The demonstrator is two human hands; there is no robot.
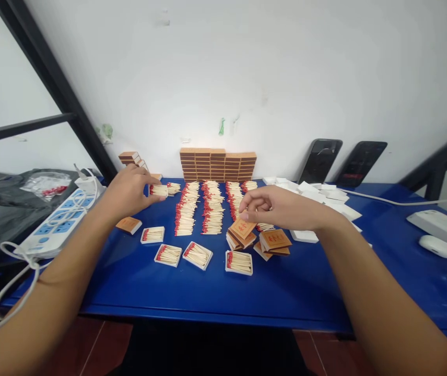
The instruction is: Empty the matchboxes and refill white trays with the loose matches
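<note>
At the left, my left hand [131, 189] is closed, thumb and fingers gripping a small white matchbox tray [158, 191] of red-tipped matches. My right hand [265, 202] pinches an orange matchbox sleeve [243, 227] with dark print, above a small pile of similar sleeves. Another sleeve pile [275, 239] lies just right of it. Several filled trays stand nearer the front, among them one tray [239, 262] at the middle and another tray [153, 235] at the left. Loose matches [187, 209] lie in rows between my hands. A single orange matchbox [129, 225] rests below my left wrist.
Matchboxes [218, 165] are stacked against the wall. White empty trays [317, 192] are heaped at the right, before two leaning phones [320, 161]. A power strip [61, 222] with cables lies left. A white earbud case [437, 246] sits far right on the blue table [208, 292].
</note>
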